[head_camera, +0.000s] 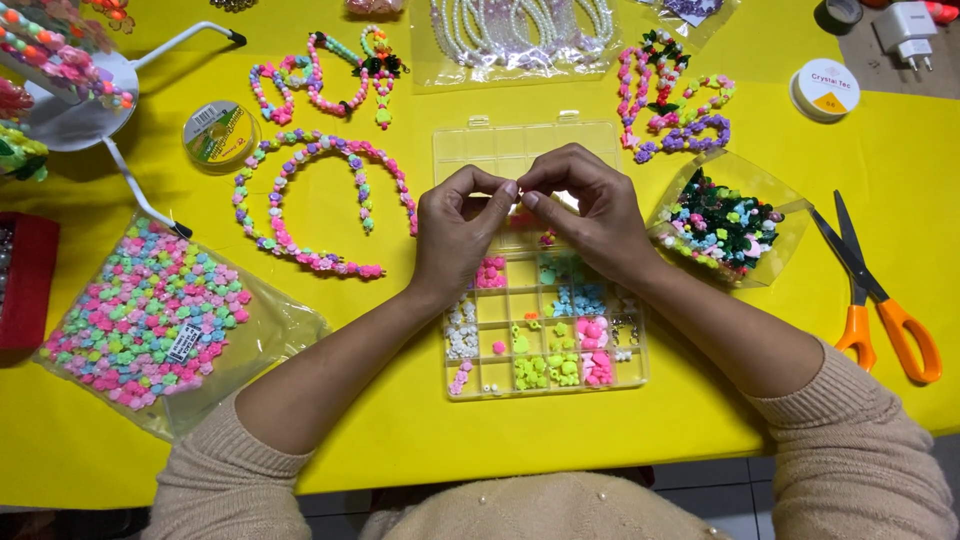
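Yellow tabletop (400, 430) carries a clear bead box (545, 320) directly beneath your hands. Your left hand (455, 235) and right hand (590, 215) meet fingertip to fingertip above the box's upper compartments, each pinching closed on something too small to make out, possibly a bead or thread end. The pinch point sits between the hands, equally near to both, and the filled compartments lie just below and toward you. A bag of dark beads (725, 225) rests just beside your right hand; scissors (870, 290) lie farther right.
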